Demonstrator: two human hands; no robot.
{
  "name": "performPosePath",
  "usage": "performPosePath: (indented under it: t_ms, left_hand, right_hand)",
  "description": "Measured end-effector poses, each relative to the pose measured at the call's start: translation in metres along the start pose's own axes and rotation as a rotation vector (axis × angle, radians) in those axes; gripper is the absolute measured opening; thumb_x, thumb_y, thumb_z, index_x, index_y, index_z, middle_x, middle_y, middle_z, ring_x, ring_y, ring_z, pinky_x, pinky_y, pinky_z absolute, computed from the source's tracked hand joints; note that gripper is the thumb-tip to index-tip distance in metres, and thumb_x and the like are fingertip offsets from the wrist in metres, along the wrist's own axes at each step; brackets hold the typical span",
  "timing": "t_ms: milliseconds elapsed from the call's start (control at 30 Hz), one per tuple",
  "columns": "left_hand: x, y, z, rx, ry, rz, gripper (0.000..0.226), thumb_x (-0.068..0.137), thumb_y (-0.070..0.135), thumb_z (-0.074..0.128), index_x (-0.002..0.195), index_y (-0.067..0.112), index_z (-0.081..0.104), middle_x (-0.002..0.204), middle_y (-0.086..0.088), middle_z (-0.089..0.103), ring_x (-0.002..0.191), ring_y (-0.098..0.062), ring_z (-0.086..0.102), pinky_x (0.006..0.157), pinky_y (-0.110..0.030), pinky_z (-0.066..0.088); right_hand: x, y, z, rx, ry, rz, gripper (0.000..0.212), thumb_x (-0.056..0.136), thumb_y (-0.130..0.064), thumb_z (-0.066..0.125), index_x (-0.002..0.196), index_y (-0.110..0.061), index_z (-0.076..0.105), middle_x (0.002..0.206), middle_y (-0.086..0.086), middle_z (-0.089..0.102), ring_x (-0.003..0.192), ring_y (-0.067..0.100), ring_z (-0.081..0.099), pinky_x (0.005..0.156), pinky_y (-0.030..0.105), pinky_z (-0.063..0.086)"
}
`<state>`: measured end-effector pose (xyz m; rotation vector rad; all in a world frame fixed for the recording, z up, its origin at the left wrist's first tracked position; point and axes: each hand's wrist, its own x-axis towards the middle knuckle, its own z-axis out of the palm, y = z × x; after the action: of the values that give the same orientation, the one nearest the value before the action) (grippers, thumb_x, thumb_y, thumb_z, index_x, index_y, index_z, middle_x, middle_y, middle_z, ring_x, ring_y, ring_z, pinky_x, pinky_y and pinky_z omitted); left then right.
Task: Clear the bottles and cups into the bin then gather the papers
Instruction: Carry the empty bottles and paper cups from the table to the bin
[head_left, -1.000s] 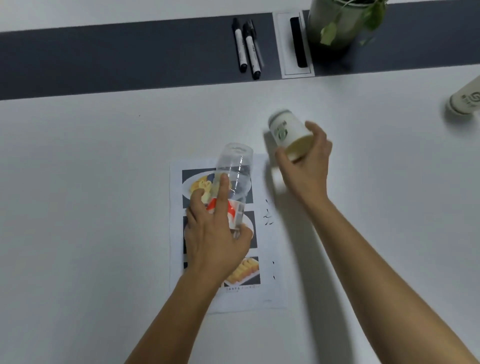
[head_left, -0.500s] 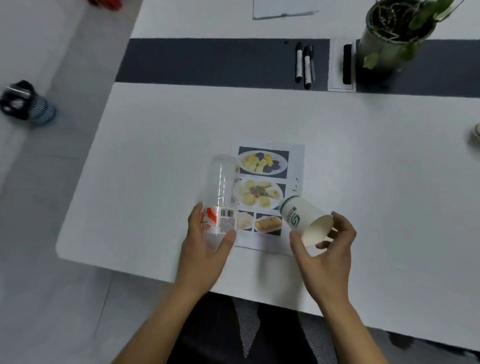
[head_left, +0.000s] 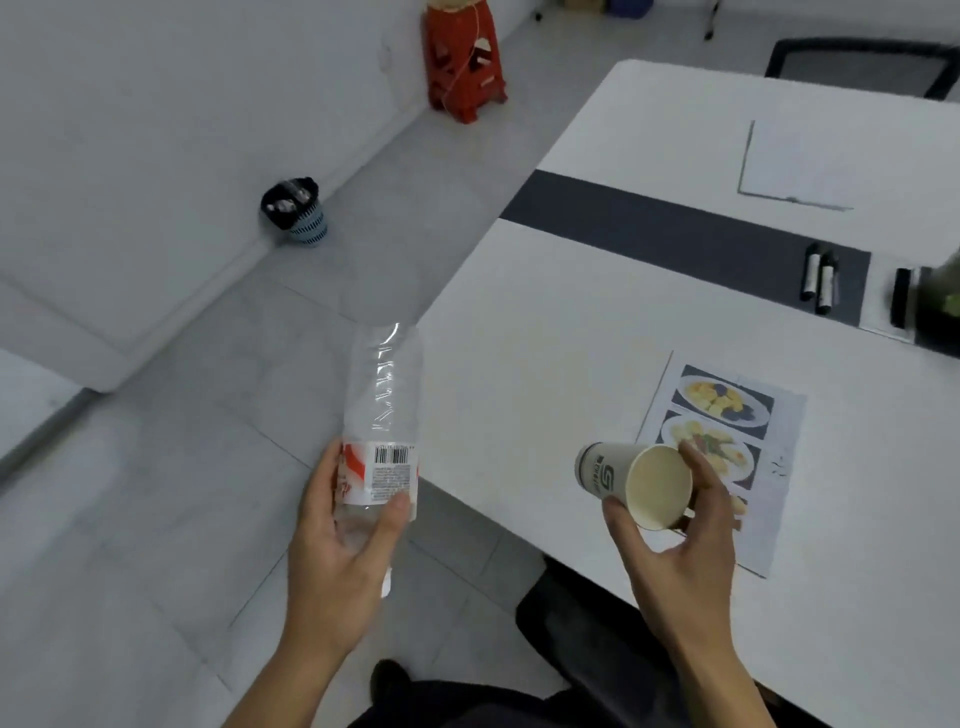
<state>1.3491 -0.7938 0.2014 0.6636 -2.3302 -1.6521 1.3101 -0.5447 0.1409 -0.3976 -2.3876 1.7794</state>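
My left hand (head_left: 337, 561) grips an empty clear plastic bottle (head_left: 382, 410) with a red and white label, held over the floor left of the table edge. My right hand (head_left: 680, 551) holds a white paper cup (head_left: 631, 480) with a green logo, tipped on its side with its mouth toward me, above the table's near edge. A printed sheet with food photos (head_left: 727, 447) lies on the white table (head_left: 545, 364) beside the cup. A second sheet of paper (head_left: 800, 161) lies on the far part of the table. A small black-lined bin (head_left: 296, 210) stands on the floor by the wall.
Two black markers (head_left: 818, 278) lie on the table's dark strip, with a plant pot (head_left: 940, 306) at the right edge. A red stool (head_left: 462, 57) stands by the wall beyond the bin. A black chair (head_left: 857, 65) is behind the table. Grey tiled floor spreads between me and the bin.
The view has swung left, bringing the bin and floor into sight. Both hands have carried the bottle and cup off the middle of the table toward its left edge.
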Motion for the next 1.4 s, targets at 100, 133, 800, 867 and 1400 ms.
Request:
performPosePath:
  t_ms: [100, 133, 800, 867, 1400]
  left_hand:
    - [0.025, -0.035, -0.085, -0.078, 0.091, -0.023, 0.064, 0.085, 0.018, 0.072, 0.141, 0.033, 0.045, 0.121, 0.018, 0.063, 0.102, 0.01, 0.062, 0.073, -0.001, 0.046]
    - [0.034, -0.045, -0.114, -0.103, 0.122, -0.033, 0.062, 0.085, 0.016, 0.072, 0.138, 0.034, 0.046, 0.12, 0.019, 0.062, 0.102, 0.01, 0.062, 0.071, -0.002, 0.046]
    - [0.322, -0.13, -0.368, -0.215, 0.374, -0.163, 0.055, 0.069, 0.036, 0.075, 0.119, 0.048, 0.054, 0.114, 0.021, 0.066, 0.099, 0.003, 0.065, 0.08, -0.027, 0.049]
    - [0.373, -0.132, -0.376, -0.179, 0.401, -0.177, 0.057, 0.067, 0.038, 0.076, 0.119, 0.048, 0.054, 0.114, 0.023, 0.065, 0.101, 0.004, 0.064, 0.082, -0.027, 0.049]
    - [0.747, -0.091, -0.415, -0.116, 0.534, -0.084, 0.054, 0.083, 0.008, 0.073, 0.13, 0.022, 0.052, 0.107, 0.03, 0.062, 0.093, 0.017, 0.06, 0.067, -0.001, 0.046]
  right_hand:
    - [-0.03, -0.028, 0.078, -0.015, -0.065, -0.034, 0.077, 0.078, -0.03, 0.082, 0.141, -0.04, 0.04, 0.132, -0.028, 0.043, 0.116, -0.007, 0.047, 0.091, 0.03, 0.045]
    - [-0.041, -0.038, 0.107, -0.023, -0.09, -0.036, 0.079, 0.076, -0.035, 0.08, 0.142, -0.042, 0.039, 0.132, -0.032, 0.042, 0.117, -0.006, 0.048, 0.092, 0.029, 0.045]
    - [0.005, -0.147, 0.498, -0.004, -0.274, -0.047, 0.077, 0.069, -0.037, 0.081, 0.136, -0.04, 0.042, 0.134, -0.018, 0.051, 0.116, 0.009, 0.058, 0.096, 0.037, 0.052]
    - [0.042, -0.151, 0.542, 0.014, -0.299, -0.033, 0.076, 0.074, -0.029, 0.085, 0.137, -0.037, 0.042, 0.134, -0.013, 0.052, 0.114, 0.009, 0.059, 0.097, 0.042, 0.053]
    - [0.338, -0.293, 0.841, -0.025, -0.486, -0.167, 0.089, 0.066, -0.053, 0.076, 0.144, -0.038, 0.037, 0.139, -0.012, 0.047, 0.12, 0.01, 0.056, 0.095, 0.033, 0.05]
